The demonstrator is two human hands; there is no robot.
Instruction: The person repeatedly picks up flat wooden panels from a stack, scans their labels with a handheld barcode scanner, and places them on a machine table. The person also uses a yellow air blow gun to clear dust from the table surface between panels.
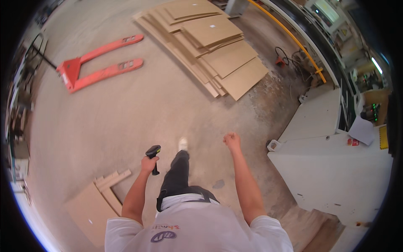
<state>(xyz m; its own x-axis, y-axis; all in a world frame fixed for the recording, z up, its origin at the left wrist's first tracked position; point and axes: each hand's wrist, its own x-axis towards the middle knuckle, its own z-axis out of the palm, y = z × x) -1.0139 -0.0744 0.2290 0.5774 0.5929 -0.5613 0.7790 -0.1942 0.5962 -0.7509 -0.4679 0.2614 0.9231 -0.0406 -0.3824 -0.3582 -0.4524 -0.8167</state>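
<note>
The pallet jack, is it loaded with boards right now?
No, the pallet jack has bare forks on the floor; the boards lie stacked apart from it.

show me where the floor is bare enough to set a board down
The widest free patch is the concrete floor between the orange pallet jack, the spread wood panels and the left hand holding the scanner. It is crowded by the white machine and the offcuts.

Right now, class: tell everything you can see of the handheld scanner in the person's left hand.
The handheld scanner is a small, dark, pistol-shaped device that looks like plastic, with a yellow-green accent on its head. The left hand grips its handle, whose tip pokes out below the fist. It stands roughly upright over the concrete floor, head tilted forward. Finer details are too small to tell.
</note>
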